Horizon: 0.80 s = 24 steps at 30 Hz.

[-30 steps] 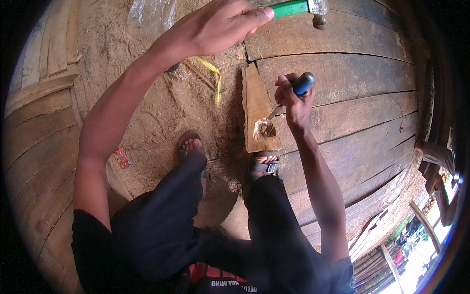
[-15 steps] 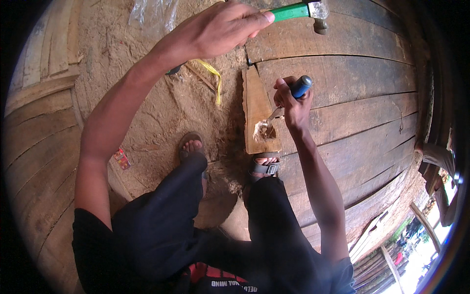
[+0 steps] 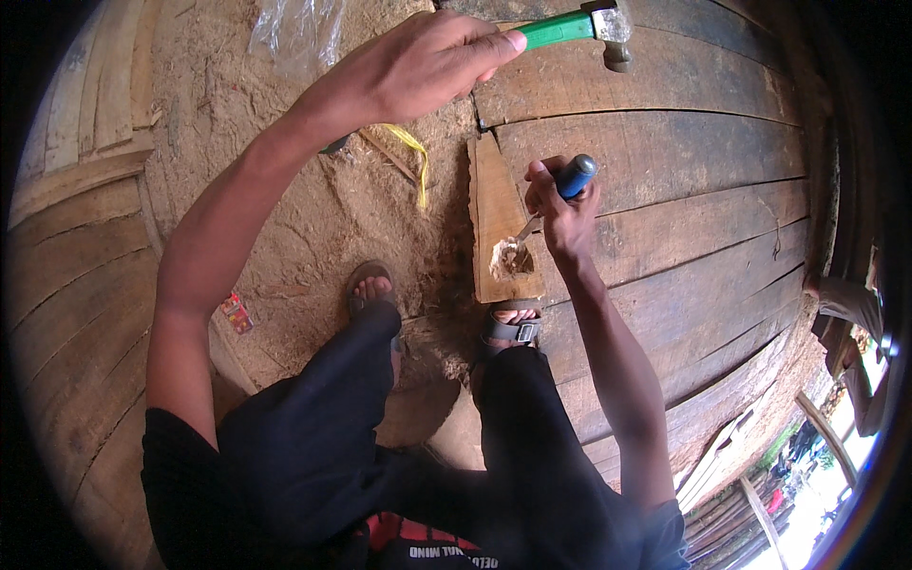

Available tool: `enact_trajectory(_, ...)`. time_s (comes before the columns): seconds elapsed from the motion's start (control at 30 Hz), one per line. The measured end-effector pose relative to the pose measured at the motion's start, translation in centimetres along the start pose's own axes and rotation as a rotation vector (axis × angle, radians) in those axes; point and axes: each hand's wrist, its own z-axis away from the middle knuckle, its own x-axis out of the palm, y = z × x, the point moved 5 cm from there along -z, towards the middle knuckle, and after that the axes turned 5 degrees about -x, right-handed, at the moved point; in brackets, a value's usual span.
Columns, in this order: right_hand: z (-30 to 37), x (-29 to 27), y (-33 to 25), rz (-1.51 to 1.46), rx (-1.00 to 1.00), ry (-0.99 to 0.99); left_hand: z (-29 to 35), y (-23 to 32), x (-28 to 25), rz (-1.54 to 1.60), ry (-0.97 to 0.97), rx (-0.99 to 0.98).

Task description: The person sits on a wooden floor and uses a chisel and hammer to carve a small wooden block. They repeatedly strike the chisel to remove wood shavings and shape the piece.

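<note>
My left hand point(image 3: 427, 62) is closed around the green handle of a hammer point(image 3: 556, 31), whose metal head points to the right, raised over the planks. A blue-handled chisel point(image 3: 576, 177) is gripped in my right hand point(image 3: 567, 214). Its handle leans up and right, while the blade reaches down-left to a rough cavity point(image 3: 511, 257) with pale chipped wood. That hollow lies near the broad lower end of a tapered wooden piece point(image 3: 496, 190). My sandalled right foot point(image 3: 514, 321) stands right at the piece's lower end.
Wide wooden planks point(image 3: 665, 161) spread out on the right. Sawdust-covered ground point(image 3: 275, 204) lies to the left, with a yellow strip point(image 3: 418, 157), clear plastic point(image 3: 299, 33) and a small red packet point(image 3: 237, 313). My left foot point(image 3: 370, 285) rests there. Another person's leg point(image 3: 848, 299) shows at the far right.
The hammer head has dipped slightly, with its handle shifting a little left. My right hand and the chisel have moved slightly left and down; the blade stays at the cavity.
</note>
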Motion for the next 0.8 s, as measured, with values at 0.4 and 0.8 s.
enact_trajectory(0.4,-0.4,0.2,0.5,-0.017,0.012,0.022,3.5,0.2,1.5,-0.418,0.091,0.249)
enact_trajectory(0.8,-1.0,0.9,0.4,-0.02,0.049,0.006,3.4,0.2,1.0,-0.249,0.093,0.04)
